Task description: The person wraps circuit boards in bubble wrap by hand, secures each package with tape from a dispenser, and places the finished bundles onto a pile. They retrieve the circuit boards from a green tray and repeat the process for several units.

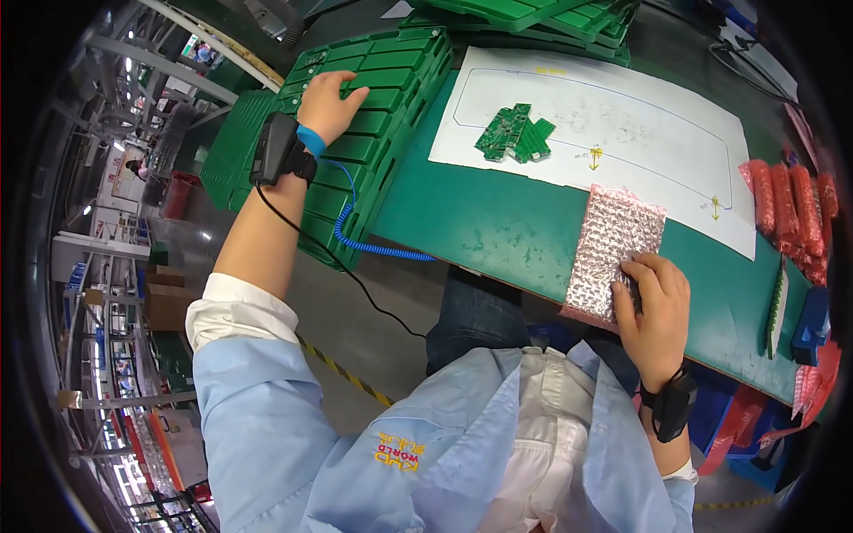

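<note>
My left hand [329,108] is over a stack of green plastic trays [373,115] at the left. Its thumb stands apart from its bent fingers, and I see nothing held in it. My right hand [657,311] grips a pink-tinted, silvery bubble-wrap bag [613,249] by its right side, at the table's near edge. Whether anything is inside the bag, I cannot tell. Beyond the bag, several green circuit boards [515,133] lie overlapping on a white sheet [657,124] marked with lines and yellow arrows.
More green trays [533,18] sit at the back. Several red bubble-wrapped bundles [782,204] lie at the right of the green table [480,226], near an upright board [778,306] and a blue holder [810,326]. A coiled blue cord [373,250] stretches from my left wrist toward the table.
</note>
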`<state>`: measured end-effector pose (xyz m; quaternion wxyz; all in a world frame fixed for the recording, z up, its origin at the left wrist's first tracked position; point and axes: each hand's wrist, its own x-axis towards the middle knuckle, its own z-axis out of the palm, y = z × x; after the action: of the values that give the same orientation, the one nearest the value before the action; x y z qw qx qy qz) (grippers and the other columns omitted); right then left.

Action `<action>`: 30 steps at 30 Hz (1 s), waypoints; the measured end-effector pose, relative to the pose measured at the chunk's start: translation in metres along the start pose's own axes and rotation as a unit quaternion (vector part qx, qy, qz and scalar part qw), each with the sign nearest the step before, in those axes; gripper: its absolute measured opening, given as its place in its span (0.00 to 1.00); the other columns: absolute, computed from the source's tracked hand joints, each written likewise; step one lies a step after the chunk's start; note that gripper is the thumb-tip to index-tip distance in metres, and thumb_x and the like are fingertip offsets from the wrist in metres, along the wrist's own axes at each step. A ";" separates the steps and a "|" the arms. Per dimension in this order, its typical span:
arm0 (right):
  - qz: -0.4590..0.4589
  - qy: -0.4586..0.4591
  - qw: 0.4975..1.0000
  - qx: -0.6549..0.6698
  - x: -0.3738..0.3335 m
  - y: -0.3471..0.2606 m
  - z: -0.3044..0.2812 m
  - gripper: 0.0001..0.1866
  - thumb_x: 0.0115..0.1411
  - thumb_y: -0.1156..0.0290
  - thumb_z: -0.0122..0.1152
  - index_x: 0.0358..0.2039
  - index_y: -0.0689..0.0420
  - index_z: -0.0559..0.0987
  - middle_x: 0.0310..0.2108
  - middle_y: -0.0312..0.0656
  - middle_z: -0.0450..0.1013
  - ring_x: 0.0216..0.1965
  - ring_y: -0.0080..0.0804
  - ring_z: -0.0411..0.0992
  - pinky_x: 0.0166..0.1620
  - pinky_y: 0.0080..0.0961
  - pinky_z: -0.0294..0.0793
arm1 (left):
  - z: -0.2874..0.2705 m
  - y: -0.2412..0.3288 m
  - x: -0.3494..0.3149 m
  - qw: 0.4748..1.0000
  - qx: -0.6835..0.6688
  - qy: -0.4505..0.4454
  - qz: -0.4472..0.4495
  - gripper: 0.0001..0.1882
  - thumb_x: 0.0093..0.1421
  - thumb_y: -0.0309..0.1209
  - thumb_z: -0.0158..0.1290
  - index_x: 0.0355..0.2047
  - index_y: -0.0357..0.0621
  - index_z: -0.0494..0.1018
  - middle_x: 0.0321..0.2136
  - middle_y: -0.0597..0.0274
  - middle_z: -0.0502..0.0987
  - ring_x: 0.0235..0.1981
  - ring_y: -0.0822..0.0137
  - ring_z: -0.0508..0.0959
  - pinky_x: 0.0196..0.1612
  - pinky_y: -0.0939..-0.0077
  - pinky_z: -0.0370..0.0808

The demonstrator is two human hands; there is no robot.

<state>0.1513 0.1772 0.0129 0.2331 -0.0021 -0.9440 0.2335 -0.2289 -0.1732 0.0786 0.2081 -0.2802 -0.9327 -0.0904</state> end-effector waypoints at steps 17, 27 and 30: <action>0.008 -0.009 1.000 -0.008 0.000 0.002 0.001 0.12 0.54 0.72 0.64 0.39 0.60 0.78 0.43 0.46 0.74 0.44 0.46 0.71 0.50 0.37 0.67 | 0.012 0.212 -0.087 0.982 -0.125 -0.096 0.108 0.20 0.57 0.37 0.59 0.47 0.39 0.75 0.46 0.50 0.76 0.48 0.50 0.75 0.51 0.57 0.72; 0.001 0.003 1.000 -0.005 -0.003 0.001 0.003 0.11 0.55 0.71 0.64 0.39 0.60 0.78 0.42 0.46 0.74 0.44 0.46 0.72 0.50 0.38 0.67 | 0.058 0.197 -0.088 0.981 -0.191 0.019 -0.004 0.13 0.56 0.33 0.61 0.39 0.40 0.79 0.36 0.53 0.79 0.43 0.52 0.77 0.47 0.62 0.74; 0.000 0.008 1.000 -0.008 -0.004 0.002 0.004 0.11 0.55 0.71 0.64 0.39 0.60 0.78 0.42 0.45 0.74 0.45 0.46 0.72 0.50 0.38 0.67 | 0.056 0.197 -0.089 0.969 -0.237 0.051 -0.039 0.11 0.56 0.32 0.61 0.36 0.40 0.80 0.36 0.53 0.79 0.42 0.54 0.78 0.46 0.63 0.75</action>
<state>0.1529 0.1767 0.0077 0.2405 -0.0053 -0.9439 0.2263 -0.0705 -0.0379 -0.0001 0.1793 -0.2801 -0.8831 -0.3309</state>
